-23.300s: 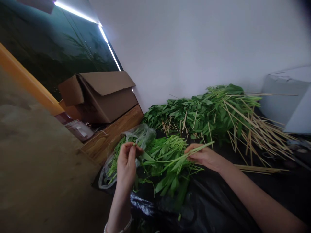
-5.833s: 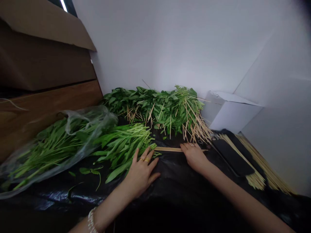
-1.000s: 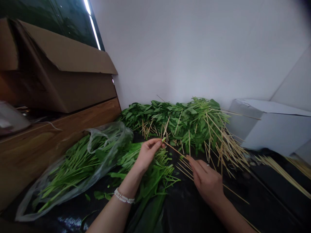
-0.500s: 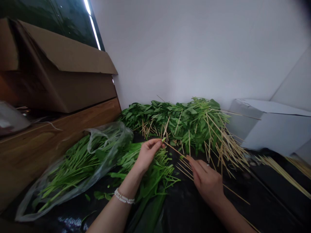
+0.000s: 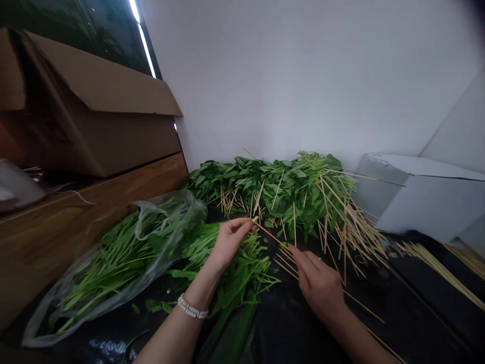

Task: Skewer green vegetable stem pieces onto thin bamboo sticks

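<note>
My left hand (image 5: pixel 232 241), with a beaded bracelet at the wrist, pinches a short piece of green stem (image 5: pixel 255 219) between thumb and fingertips. A thin bamboo skewer (image 5: pixel 270 234) runs from that stem to my right hand (image 5: pixel 317 277), whose fingers are closed round it. The skewer's tip meets the stem; whether it has gone in is too small to tell. Beneath and beside my left forearm lie loose leafy greens (image 5: pixel 246 268). Several skewers (image 5: pixel 286 265) lie on the black sheet (image 5: pixel 288 323) under my right hand.
Along the white wall stretches a heap of leafy greens (image 5: pixel 265 177) with many skewers sticking out. At left are a clear plastic bag (image 5: pixel 199 205) of greens and a cardboard box (image 5: pixel 129 139) on a wooden ledge. A white box (image 5: pixel 424 202) and more skewers (image 5: pixel 435 265) are at right.
My right hand has shifted slightly left along with the skewer, nearer my left hand. My left hand keeps its pinch on the stem, and the view has moved a little.
</note>
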{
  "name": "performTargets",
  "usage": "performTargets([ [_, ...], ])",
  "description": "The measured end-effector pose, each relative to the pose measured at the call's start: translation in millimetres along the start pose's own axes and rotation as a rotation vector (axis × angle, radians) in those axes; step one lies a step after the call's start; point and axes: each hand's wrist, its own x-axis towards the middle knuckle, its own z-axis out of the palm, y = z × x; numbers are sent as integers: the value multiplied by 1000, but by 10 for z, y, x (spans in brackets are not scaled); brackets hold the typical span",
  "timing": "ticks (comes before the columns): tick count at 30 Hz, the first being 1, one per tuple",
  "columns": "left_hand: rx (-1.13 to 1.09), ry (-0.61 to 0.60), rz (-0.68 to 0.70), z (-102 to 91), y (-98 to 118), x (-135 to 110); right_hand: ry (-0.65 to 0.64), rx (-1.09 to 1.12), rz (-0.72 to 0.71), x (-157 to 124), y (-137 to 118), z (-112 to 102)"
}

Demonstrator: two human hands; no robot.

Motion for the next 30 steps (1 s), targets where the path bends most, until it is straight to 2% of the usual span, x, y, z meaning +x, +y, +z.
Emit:
performTargets([
  [18,55,-106,-13,0,26,-4,-28,122,33,-58,-38,76],
  [24,131,-295,-38,131,-10,-87,-46,198,42,-14,-73,114],
  [30,172,-359,-18,172,-58,-109,-42,209,56,11,-88,151],
])
